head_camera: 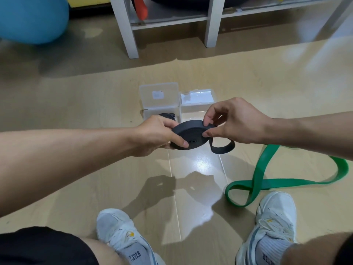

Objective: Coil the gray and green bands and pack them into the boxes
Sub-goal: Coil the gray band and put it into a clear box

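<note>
A dark gray band (191,135) is wound into a flat round coil, held in the air above the floor. My left hand (158,134) grips the coil's left side, thumb on its face. My right hand (235,121) pinches the coil's upper right edge, and a short loose loop of the band hangs below it. The green band (261,180) lies uncoiled on the floor to the right, in a twisted loop. Two clear plastic boxes stand open just beyond my hands: the left box (159,98) holds something dark, and the right box (197,101) shows nothing inside.
White shelf legs (126,27) stand behind the boxes. A blue exercise ball (32,18) rests at the far left. My two white shoes (122,236) are at the bottom, the right shoe next to the green band.
</note>
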